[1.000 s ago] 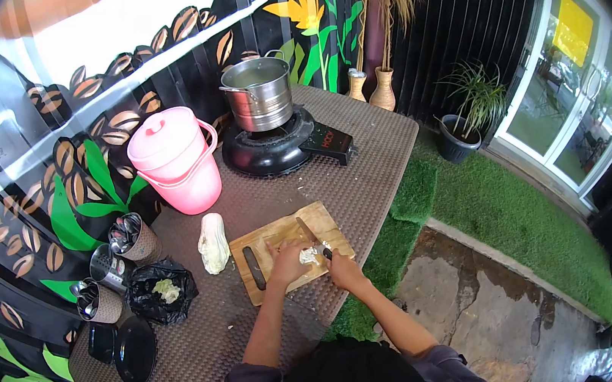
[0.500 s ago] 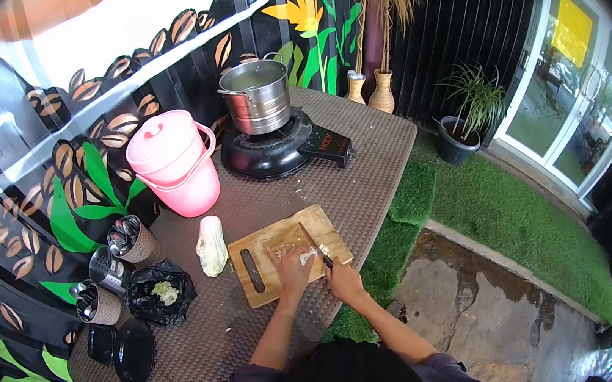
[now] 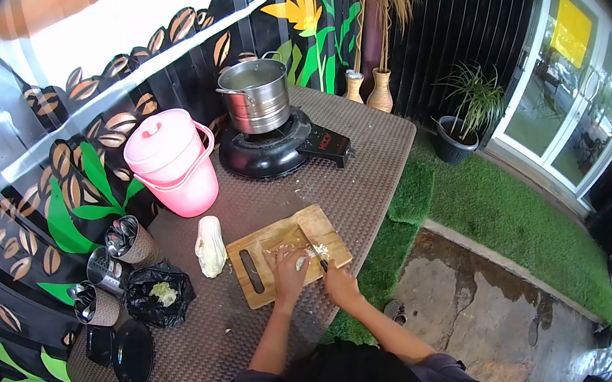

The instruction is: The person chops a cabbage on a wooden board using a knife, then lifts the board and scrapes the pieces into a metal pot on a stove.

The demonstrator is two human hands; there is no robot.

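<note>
A wooden cutting board (image 3: 251, 243) lies on the brown woven table. My right hand (image 3: 340, 284) is closed around the dark handle of a knife (image 3: 310, 244), whose blade points away over the board. Beside the blade, my left hand (image 3: 287, 271) presses down on a small pale piece of vegetable (image 3: 300, 263), mostly covered by the fingers. Finely chopped pale bits (image 3: 321, 250) lie at the blade's right side. Left of the board rests a whole napa cabbage (image 3: 210, 247), touched by neither hand.
A steel pot (image 3: 258, 101) stands on a black portable stove (image 3: 264, 158) at the back. Left of it is a pink lidded bucket (image 3: 182, 176). Cutlery holders (image 3: 137, 248), a black bag (image 3: 181, 290) with scraps and a black plate (image 3: 134, 355) are at the left.
The knife and my right hand have shifted slightly left, and the blade stands more upright beside my left fingers. My left hand has barely moved.
</note>
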